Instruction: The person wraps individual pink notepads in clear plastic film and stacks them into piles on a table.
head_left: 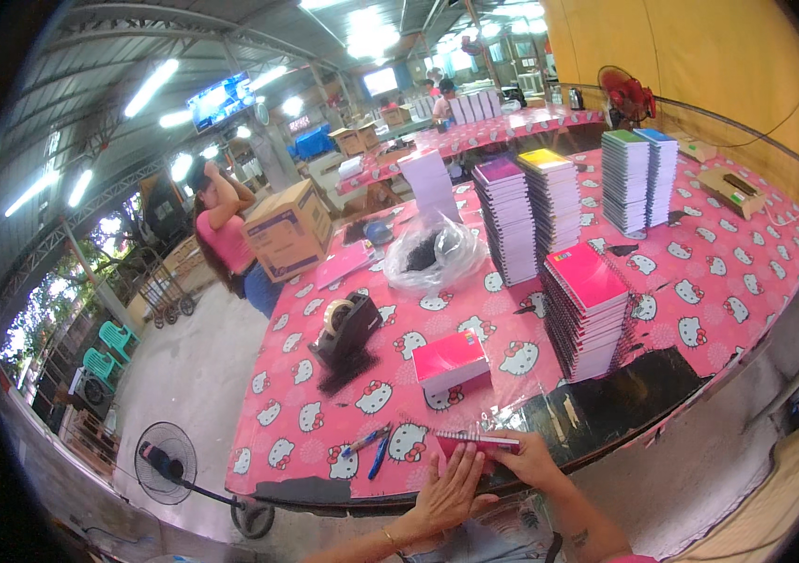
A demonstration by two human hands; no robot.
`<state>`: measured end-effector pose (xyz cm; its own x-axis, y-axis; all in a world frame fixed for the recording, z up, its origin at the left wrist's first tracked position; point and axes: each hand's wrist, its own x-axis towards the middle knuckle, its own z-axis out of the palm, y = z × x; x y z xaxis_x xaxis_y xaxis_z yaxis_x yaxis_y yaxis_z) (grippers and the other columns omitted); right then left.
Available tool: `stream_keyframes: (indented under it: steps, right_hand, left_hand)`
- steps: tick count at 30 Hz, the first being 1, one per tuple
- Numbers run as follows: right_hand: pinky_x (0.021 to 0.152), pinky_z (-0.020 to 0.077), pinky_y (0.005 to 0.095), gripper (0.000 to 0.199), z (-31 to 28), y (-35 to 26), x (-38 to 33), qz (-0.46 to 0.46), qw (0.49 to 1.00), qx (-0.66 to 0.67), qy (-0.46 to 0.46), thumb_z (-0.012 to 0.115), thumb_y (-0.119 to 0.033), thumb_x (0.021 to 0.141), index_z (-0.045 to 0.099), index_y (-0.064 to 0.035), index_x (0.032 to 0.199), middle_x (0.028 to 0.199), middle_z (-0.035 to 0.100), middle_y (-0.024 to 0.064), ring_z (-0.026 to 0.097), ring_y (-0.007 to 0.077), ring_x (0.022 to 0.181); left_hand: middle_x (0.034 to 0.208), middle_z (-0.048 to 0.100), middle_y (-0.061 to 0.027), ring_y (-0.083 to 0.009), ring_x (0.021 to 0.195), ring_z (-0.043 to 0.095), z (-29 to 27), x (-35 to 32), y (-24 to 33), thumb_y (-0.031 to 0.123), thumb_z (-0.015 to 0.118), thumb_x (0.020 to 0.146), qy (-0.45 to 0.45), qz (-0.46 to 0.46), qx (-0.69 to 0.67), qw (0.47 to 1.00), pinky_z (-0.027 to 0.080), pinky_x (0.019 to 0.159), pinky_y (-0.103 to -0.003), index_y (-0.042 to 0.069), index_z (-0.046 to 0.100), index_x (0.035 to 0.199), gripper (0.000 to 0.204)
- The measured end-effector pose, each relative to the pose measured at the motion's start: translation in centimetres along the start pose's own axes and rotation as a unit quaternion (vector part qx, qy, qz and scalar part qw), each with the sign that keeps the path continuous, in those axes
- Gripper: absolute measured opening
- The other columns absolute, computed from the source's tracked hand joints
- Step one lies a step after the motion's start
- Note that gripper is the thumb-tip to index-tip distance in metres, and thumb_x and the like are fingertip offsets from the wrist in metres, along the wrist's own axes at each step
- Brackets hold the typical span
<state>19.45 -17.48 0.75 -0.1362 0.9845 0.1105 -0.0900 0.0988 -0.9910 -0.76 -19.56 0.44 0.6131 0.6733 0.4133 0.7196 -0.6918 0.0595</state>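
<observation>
A pink spiral notebook (474, 443) lies at the near edge of the table (746, 272), inside a clear plastic sleeve (512, 413) that spreads out just beyond the hands. The left hand (448, 493) lies flat and open on the cover, fingers spread, pressing down and gripping nothing. The right hand (532, 460) has its fingertips closed on the right end of the notebook, near the spiral.

Just left of the hands lie two blue pens (369, 448). Beyond the hands sits a small wrapped pink pack (451, 361), and further left a black tape dispenser (345, 328). To the right and beyond rises a tall stack of notebooks (589, 314), with more stacks (549, 202) and a crumpled plastic bag (432, 253) well apart behind it.

The notebook sits close to the table edge, so it could slide off towards the person if the flat hand lets up. The thin plastic could also crease, or snag on the spiral wire, if pulled unevenly.
</observation>
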Motion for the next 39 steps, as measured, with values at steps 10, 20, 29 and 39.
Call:
stream_keyframes:
  steps: [10,20,29,39]
  right_hand:
    - [0.080,0.0525,0.0277,0.032,-0.1,-0.1,0.2,-0.046,0.998,-0.037,-0.012,0.072,-0.007,0.087,0.069,-0.0023,0.118,0.101,0.074,0.0086,0.063,0.0087,0.089]
    - [0.085,0.0526,0.0292,0.035,-0.3,-0.6,0.4,-0.047,0.996,-0.068,-0.018,0.074,-0.007,0.085,0.068,-0.0024,0.120,0.108,0.073,0.0116,0.066,0.0127,0.096]
    - [0.086,0.0533,0.0304,0.043,-0.1,-0.4,0.2,-0.070,0.995,-0.074,-0.025,0.075,0.000,0.080,0.066,-0.0016,0.122,0.109,0.073,0.0119,0.066,0.0141,0.096]
    - [0.084,0.0535,0.0309,0.039,0.0,-0.5,0.2,-0.027,0.995,-0.097,-0.008,0.074,-0.005,0.084,0.065,0.0008,0.121,0.108,0.072,0.0156,0.066,0.0160,0.095]
  left_hand:
    - [0.158,0.026,-0.0251,-0.0410,0.149,0.018,1.5,0.1,-0.1,0.065,0.046,0.093,0.055,-0.020,-0.022,0.998,0.010,0.110,-0.072,-0.007,0.031,0.149,0.092]
    - [0.158,0.026,-0.0259,-0.0418,0.148,0.022,2.0,0.4,1.0,0.061,0.046,0.095,0.067,-0.034,-0.093,0.993,0.011,0.112,-0.070,-0.008,0.028,0.150,0.090]
    - [0.160,0.023,-0.0234,-0.0393,0.151,0.016,1.5,0.2,2.2,0.059,0.045,0.097,0.096,-0.017,-0.099,0.990,0.001,0.115,-0.065,-0.003,0.027,0.152,0.085]
    - [0.161,0.016,-0.0272,-0.0428,0.151,0.010,1.6,1.9,1.1,0.062,0.041,0.097,0.057,-0.047,-0.057,0.996,0.001,0.115,-0.067,-0.007,0.022,0.152,0.090]
